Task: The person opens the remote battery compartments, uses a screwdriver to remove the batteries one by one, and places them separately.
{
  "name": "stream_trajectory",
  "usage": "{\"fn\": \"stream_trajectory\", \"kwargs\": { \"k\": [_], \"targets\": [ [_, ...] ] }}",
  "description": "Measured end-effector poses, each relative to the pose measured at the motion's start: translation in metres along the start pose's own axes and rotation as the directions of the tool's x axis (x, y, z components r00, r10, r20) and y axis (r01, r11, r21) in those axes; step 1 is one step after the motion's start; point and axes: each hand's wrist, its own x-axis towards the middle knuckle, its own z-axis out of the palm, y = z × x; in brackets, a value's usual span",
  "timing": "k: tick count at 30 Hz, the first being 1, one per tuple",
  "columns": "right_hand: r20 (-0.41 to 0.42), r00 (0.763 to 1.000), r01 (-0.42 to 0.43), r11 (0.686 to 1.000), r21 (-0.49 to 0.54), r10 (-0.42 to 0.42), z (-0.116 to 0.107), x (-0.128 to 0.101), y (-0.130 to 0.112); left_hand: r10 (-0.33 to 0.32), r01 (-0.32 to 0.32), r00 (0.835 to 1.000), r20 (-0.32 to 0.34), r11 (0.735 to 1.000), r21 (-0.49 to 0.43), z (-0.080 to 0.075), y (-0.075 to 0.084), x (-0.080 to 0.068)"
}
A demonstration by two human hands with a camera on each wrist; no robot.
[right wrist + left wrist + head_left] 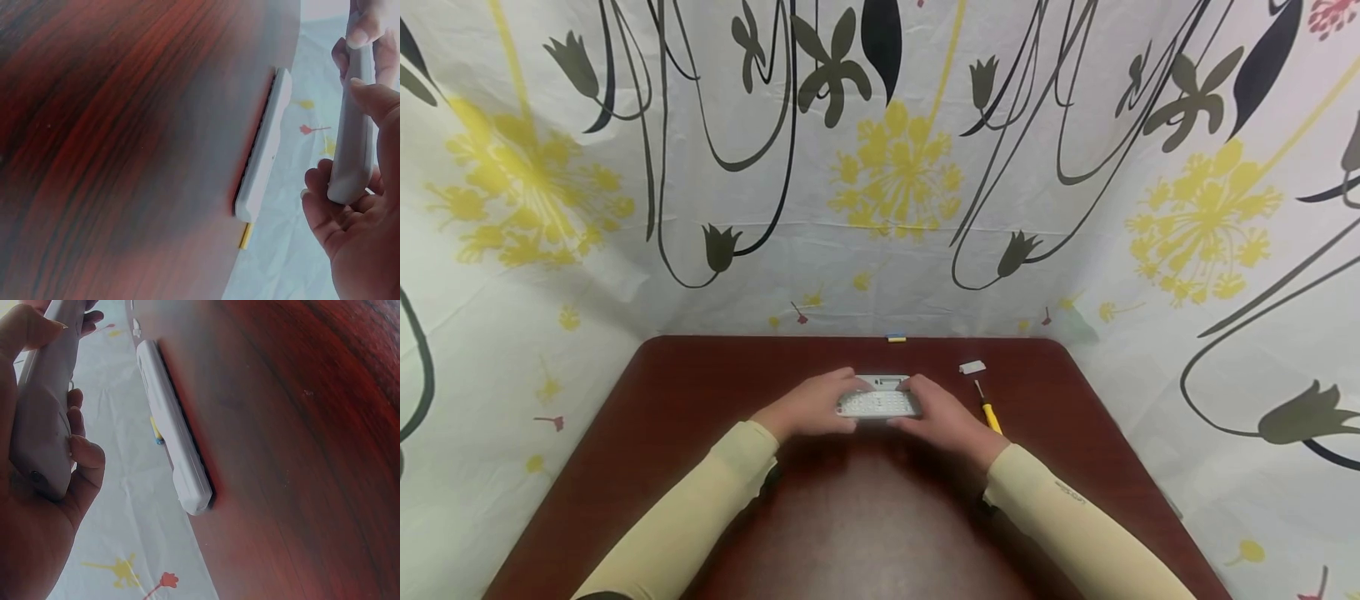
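Observation:
In the head view a small white keyboard with rows of small keys is held level by both hands, one at each end. The left hand grips its left end, thumb on top and fingers curled beneath. My right hand holds the right end likewise. Both wrist views show the held keyboard raised above the table, its smooth side visible. Just behind it lies a white casing with a rectangular recess, partly hidden in the head view. The same casing lies flat in the right wrist view.
Right of the hands lies a screwdriver with a yellow handle, and beyond it a small white cover piece. A small blue and yellow item sits at the far edge of the dark red table. Patterned cloth surrounds the table.

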Motion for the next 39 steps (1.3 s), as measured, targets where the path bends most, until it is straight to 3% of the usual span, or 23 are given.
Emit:
{"fn": "stream_trajectory", "kwargs": {
  "k": [14,39],
  "targets": [
    [-0.007,0.998,0.058,0.997,0.058,-0.057,0.001,0.001,-0.002,0.037,-0.037,0.999,-0.016,0.999,-0.006,0.003,0.003,0.004],
    [-0.022,0.997,0.070,0.998,0.001,-0.070,0.003,0.001,-0.013,0.034,-0.033,0.999,-0.040,0.999,0.025,0.005,0.010,0.004]
  ]
}}
